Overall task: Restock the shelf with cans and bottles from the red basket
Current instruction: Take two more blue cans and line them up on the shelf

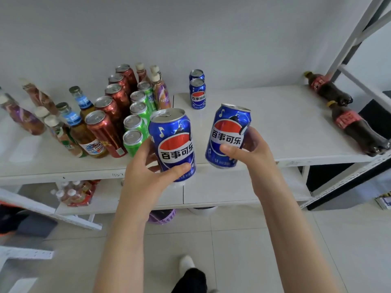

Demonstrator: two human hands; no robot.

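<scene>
- White shelf (275, 123) against a pale wall: at its left stand mixed bottles (69, 121), then a row of red cans (105, 130) and a row of green cans (137, 115) running front to back
- Your left hand (146, 176) grips a blue can (173, 142) upright, fingers (146, 149) curled round its lower half, at the shelf's front edge just beside the green cans; lift it clear of them before you move it
- Two more blue cans (197, 94) stand one behind the other near the wall; that looks like the row to extend, so set yours directly in front, logos facing you
- Your right hand (251, 151) holds a second blue can (227, 136), slightly tilted; level it, seat the base flat, then let go, one can at a time
- Two cola bottles (355, 130) lie on their sides at the far right, well apart from your row
- You can't see the red basket from here
</scene>
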